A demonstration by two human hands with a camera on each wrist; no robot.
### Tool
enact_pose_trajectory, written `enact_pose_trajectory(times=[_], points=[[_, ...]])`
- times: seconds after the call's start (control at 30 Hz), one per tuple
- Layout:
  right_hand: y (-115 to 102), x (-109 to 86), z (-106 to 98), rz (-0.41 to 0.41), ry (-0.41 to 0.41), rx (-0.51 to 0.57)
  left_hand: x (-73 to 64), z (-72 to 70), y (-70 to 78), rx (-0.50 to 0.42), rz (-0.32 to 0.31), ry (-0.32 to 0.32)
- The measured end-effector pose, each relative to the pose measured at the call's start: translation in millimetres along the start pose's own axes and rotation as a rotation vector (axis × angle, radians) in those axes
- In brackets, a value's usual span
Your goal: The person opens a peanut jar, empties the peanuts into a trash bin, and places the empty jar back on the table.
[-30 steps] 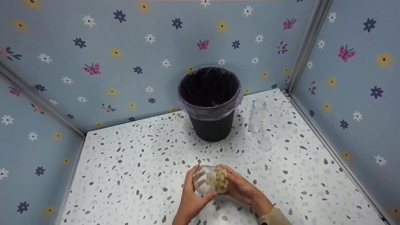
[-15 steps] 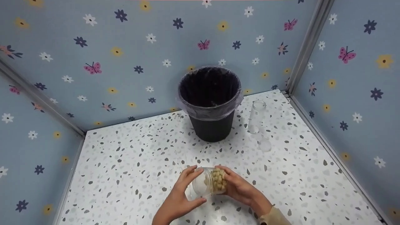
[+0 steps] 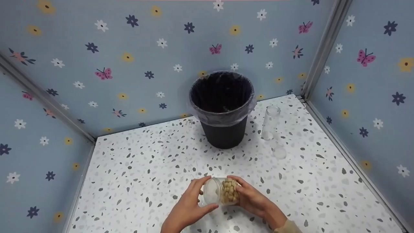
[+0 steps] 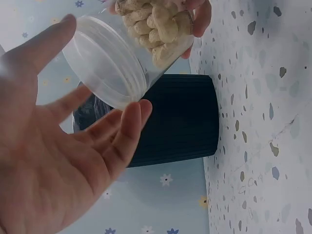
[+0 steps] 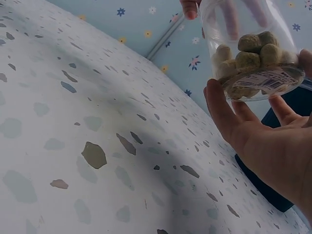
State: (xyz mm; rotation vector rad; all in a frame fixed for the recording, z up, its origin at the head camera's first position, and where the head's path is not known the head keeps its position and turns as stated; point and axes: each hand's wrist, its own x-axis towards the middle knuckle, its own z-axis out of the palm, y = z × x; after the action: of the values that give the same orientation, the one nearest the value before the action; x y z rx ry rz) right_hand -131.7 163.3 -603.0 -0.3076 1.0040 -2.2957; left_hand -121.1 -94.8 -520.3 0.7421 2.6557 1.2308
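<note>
Plainly, from the head view, a clear round plastic jar (image 3: 225,179) is held on its side over the near middle of the white speckled counter (image 3: 136,174). Its translucent whitish screw lid (image 3: 212,191) faces left, and a load of tan, peanut-like pieces (image 3: 230,191) fills the right half. The person's left hand (image 3: 187,204) reaches round the lid end, thumb on the near side and the other fingers on the far side. The person's right hand (image 3: 254,199) grips the base end from the right, a beige sleeve (image 3: 288,227) at that wrist. Farther off stands a black waste bin (image 3: 225,136) with a see-through plastic liner (image 3: 223,120) folded over its rim; to its right is a tall clear cylinder (image 3: 271,124), and just nearer than that, a small clear round disc (image 3: 279,152). Blue flowered walls (image 3: 181,48) enclose the counter.

From the left wrist, the left fingers curve loosely around the lid, thumb set wide of the rest, fingertips at its edge. The bin shows beyond.

From the right wrist, the right fingers spread about the jar's base, which carries a white printed label (image 5: 268,80); the pieces lie against that base.
</note>
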Motion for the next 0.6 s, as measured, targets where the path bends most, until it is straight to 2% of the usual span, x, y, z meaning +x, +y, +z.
enact_pose_trajectory(times=[0.13,0.2,0.3,0.5,0.6], points=[[1.5,-3.5,1.8,-0.004,0.028,-0.005,-1.6,6.4,1.4,0.092,-0.040,0.076],[-0.1,-4.1,2.1,-0.009,0.027,-0.007,-1.4,8.6,2.3,0.103,-0.044,0.109],[-0.9,-5.4,1.9,-0.023,0.022,-0.003,-2.6,9.0,2.8,0.091,-0.030,0.121],[-1.0,-8.0,-1.0,-0.011,0.025,0.006,-4.9,5.5,5.3,0.130,0.119,0.056],[-2.0,-9.4,-3.1,0.005,0.041,0.012,-2.7,7.2,7.5,0.137,0.162,0.020]])
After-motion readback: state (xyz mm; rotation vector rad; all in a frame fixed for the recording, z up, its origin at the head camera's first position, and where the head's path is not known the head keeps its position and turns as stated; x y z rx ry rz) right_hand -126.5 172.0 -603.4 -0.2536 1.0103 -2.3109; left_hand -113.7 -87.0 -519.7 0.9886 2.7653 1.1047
